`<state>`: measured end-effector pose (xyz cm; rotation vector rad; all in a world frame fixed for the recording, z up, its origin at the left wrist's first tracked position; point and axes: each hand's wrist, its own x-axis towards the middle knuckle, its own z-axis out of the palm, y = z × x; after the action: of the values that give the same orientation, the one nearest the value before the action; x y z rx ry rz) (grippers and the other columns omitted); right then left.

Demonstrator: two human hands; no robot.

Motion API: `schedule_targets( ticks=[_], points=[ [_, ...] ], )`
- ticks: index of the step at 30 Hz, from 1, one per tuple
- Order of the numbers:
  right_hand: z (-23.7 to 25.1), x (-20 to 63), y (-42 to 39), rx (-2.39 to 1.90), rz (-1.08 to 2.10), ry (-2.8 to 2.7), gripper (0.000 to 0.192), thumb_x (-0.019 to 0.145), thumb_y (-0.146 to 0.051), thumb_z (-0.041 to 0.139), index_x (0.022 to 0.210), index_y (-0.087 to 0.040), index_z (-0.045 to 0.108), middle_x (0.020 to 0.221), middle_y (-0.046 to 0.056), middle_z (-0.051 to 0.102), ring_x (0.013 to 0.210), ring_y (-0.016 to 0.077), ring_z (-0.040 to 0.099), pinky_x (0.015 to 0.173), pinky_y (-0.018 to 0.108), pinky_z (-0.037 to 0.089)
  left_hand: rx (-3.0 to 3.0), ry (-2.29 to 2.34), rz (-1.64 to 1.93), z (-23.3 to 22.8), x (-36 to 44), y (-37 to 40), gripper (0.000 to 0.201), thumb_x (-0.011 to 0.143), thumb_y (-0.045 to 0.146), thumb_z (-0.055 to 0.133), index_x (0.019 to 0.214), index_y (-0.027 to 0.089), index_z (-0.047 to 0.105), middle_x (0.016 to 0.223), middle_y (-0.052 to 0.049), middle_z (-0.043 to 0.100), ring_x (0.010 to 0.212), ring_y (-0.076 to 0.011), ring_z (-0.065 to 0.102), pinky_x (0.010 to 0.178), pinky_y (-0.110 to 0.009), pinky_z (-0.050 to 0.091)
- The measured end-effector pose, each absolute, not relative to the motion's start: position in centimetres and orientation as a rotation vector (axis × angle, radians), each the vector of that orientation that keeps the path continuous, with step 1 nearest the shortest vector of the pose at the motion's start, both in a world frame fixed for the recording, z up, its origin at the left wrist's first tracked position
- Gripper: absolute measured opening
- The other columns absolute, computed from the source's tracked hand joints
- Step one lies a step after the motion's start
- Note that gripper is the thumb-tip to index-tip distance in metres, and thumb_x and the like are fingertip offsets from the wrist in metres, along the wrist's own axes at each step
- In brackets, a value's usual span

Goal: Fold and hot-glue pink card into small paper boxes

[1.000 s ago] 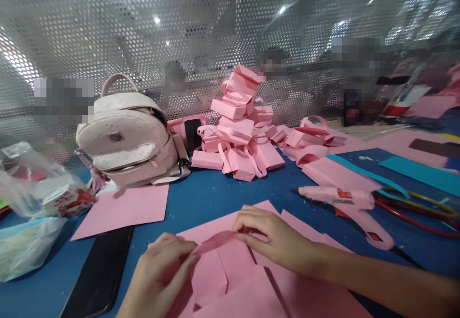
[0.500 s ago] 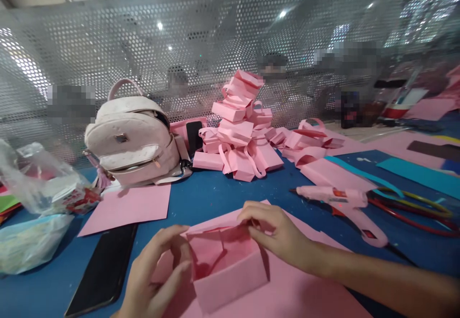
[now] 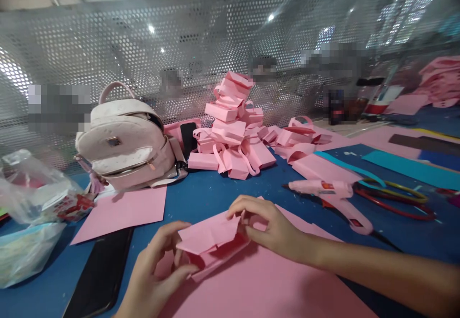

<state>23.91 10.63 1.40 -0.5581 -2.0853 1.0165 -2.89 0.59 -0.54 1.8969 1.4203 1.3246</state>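
Observation:
Between my two hands is a small pink paper box (image 3: 212,234), with its opening tilted toward me and a flap folded over part of it. My left hand (image 3: 158,265) grips the box's left end, thumb low and fingers behind. At the upper right corner, my right hand (image 3: 260,224) pinches the paper, its fingertips partly hidden by the fold. Below lie large pink paper sheets (image 3: 287,284). A pink glue gun (image 3: 327,193) rests on the table to the right of my right hand.
A pile of pink paper bags (image 3: 230,131) stands at the back, beside a pale backpack (image 3: 125,141). A black phone (image 3: 100,275) lies at left, near plastic bags (image 3: 32,188). Scissors (image 3: 395,200) and blue paper strips (image 3: 413,167) are on the right. A perforated metal screen (image 3: 208,35) rises behind.
The box has tipped, so its front wall now shows less and its back flap has folded forward over the opening. Both hands keep their hold. The camera view has shifted slightly right.

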Motion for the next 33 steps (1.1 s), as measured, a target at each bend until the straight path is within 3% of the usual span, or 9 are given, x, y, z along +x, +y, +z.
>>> schedule_targets(
  ticks=[4,8,10,13,16,20,27,30,33],
  points=[
    [1.5,23.9,10.6,-0.555,1.131,-2.076,0.024,0.095,-0.042,0.064,0.105,-0.020,0.066,0.100,0.005,0.063,0.084,0.0152,0.060,0.075,0.027,0.050,2.081,1.395,1.189,0.0,-3.6,1.3,0.015,0.092,0.029,0.070,0.105,0.024,0.070,0.088,-0.002,0.065,0.077,-0.0172,0.064,0.069,-0.023,0.052],
    [1.7,23.9,10.5,-0.560,1.140,-2.142,0.049,0.084,-0.054,0.075,0.116,-0.019,0.065,0.104,0.006,0.062,0.083,0.0161,0.060,0.075,0.029,0.051,2.028,1.367,1.263,0.7,-3.2,1.7,0.012,0.097,0.025,0.060,0.099,0.024,0.071,0.097,-0.004,0.063,0.091,-0.0186,0.065,0.081,-0.024,0.052],
    [1.7,23.8,10.5,-0.631,1.070,-2.209,0.043,0.084,-0.047,0.078,0.115,-0.020,0.065,0.101,0.004,0.063,0.083,0.0162,0.058,0.077,0.029,0.050,1.949,1.386,1.275,0.6,-3.1,1.7,0.015,0.099,0.028,0.056,0.099,0.024,0.071,0.105,-0.006,0.066,0.101,-0.0204,0.066,0.085,-0.025,0.054],
    [1.7,23.7,10.4,-0.709,1.030,-2.215,0.028,0.088,-0.039,0.074,0.107,-0.020,0.066,0.097,0.003,0.064,0.083,0.0160,0.058,0.078,0.029,0.048,1.793,1.352,1.191,0.0,-3.4,1.4,0.024,0.103,0.035,0.051,0.121,0.027,0.065,0.124,-0.007,0.068,0.117,-0.0229,0.065,0.095,-0.028,0.055],
    [1.6,23.7,10.5,-0.735,1.084,-2.152,0.030,0.088,-0.039,0.073,0.108,-0.019,0.064,0.101,0.005,0.066,0.080,0.0152,0.059,0.077,0.029,0.050,1.654,1.207,1.110,-0.8,-3.7,1.2,0.044,0.102,0.038,0.054,0.144,0.030,0.049,0.142,-0.009,0.062,0.127,-0.0258,0.062,0.103,-0.034,0.053],
    [1.6,23.6,10.5,-0.758,1.179,-2.116,0.035,0.088,-0.040,0.072,0.113,-0.020,0.060,0.104,0.005,0.064,0.077,0.0139,0.059,0.076,0.028,0.051,1.562,1.161,1.110,-1.0,-3.0,1.1,0.062,0.093,0.038,0.069,0.149,0.029,0.045,0.147,-0.013,0.057,0.133,-0.0300,0.057,0.105,-0.037,0.052],
    [1.7,23.7,10.4,-0.685,1.307,-1.989,0.036,0.087,-0.045,0.073,0.098,-0.023,0.046,0.090,-0.003,0.054,0.074,0.0114,0.052,0.070,0.024,0.044,1.338,1.117,1.279,-0.6,-1.9,1.7,0.081,0.088,0.035,0.076,0.153,0.031,0.028,0.127,-0.013,0.067,0.111,-0.0251,0.070,0.095,-0.035,0.057],
    [1.8,23.7,10.4,-0.675,1.245,-2.022,0.025,0.096,-0.044,0.062,0.095,-0.022,0.050,0.090,-0.001,0.055,0.079,0.0132,0.053,0.072,0.025,0.044,1.279,1.106,1.391,-0.6,-2.1,2.3,0.064,0.084,0.033,0.080,0.135,0.032,0.040,0.116,-0.005,0.066,0.085,-0.0150,0.071,0.074,-0.024,0.058],
    [2.0,23.6,10.4,-0.667,1.177,-2.110,0.022,0.104,-0.037,0.045,0.095,-0.021,0.058,0.085,0.000,0.058,0.073,0.0130,0.053,0.069,0.025,0.043,1.258,1.176,1.441,-0.8,-2.5,2.6,0.038,0.086,0.034,0.077,0.114,0.030,0.052,0.115,-0.001,0.063,0.081,-0.0118,0.068,0.069,-0.020,0.055]
  ],
)
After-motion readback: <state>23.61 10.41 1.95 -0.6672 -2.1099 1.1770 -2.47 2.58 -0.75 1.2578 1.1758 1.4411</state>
